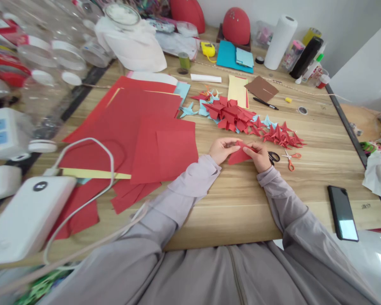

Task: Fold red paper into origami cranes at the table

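Note:
Between my two hands is a small folded piece of red paper (239,156), held just above the wooden table. My left hand (221,150) pinches its left upper edge with thumb and fingers. On the other side my right hand (259,156) grips the paper's right edge, thumb on top. Right behind the hands lies a heap of red folded paper pieces (230,112), with some light blue ones among them. Black-handled scissors (274,157) lie partly hidden by my right hand, and orange-handled scissors (291,159) rest to their right.
Large red paper sheets (114,123) cover the left of the table (228,212). A white power bank (31,216) with a looped cable sits at the left front, a phone (343,212) at the right. Farther back are a yellow tape measure (208,49), a paper roll (281,42) and plastic bottles (38,55).

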The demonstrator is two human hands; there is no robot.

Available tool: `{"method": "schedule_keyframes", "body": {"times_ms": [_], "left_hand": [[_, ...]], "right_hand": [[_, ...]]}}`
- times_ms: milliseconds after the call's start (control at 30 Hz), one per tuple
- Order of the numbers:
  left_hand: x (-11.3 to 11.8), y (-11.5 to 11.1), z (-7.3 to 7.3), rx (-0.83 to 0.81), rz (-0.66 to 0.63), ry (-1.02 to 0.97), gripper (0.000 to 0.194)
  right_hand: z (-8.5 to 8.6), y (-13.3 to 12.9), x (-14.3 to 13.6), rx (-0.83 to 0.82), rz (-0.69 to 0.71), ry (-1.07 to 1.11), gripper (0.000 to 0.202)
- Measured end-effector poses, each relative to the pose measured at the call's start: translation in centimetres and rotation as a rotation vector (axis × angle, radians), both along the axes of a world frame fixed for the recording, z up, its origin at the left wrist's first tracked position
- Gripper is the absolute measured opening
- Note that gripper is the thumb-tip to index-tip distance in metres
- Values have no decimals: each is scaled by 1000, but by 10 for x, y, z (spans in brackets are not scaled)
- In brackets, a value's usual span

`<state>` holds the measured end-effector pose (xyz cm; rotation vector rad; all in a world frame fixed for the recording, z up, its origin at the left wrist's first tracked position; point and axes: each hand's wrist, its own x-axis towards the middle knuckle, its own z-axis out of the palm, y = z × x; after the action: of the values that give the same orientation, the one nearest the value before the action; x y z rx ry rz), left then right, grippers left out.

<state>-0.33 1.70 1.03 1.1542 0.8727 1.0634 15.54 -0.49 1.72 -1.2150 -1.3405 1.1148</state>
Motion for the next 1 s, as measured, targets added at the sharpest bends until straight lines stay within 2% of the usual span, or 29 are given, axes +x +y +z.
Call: {"method": "schedule_keyframes", "body": {"times_ms": [167, 333, 633, 1000], "left_hand": [[0, -1, -1, -55, -13, -21, 44], [-1, -2, 3, -182, -4, -42, 45], [0, -2, 5, -114, -11, -72, 40], [-4, -3, 8, -69, -7, -93, 29]], "right_hand": [[6, -2, -1, -24, 31, -9, 23], [4, -2, -1, -57, 29, -19, 28], [2, -2, -1, -14, 49, -22, 39], [1, -4, -2, -30, 67, 14, 38]]}}
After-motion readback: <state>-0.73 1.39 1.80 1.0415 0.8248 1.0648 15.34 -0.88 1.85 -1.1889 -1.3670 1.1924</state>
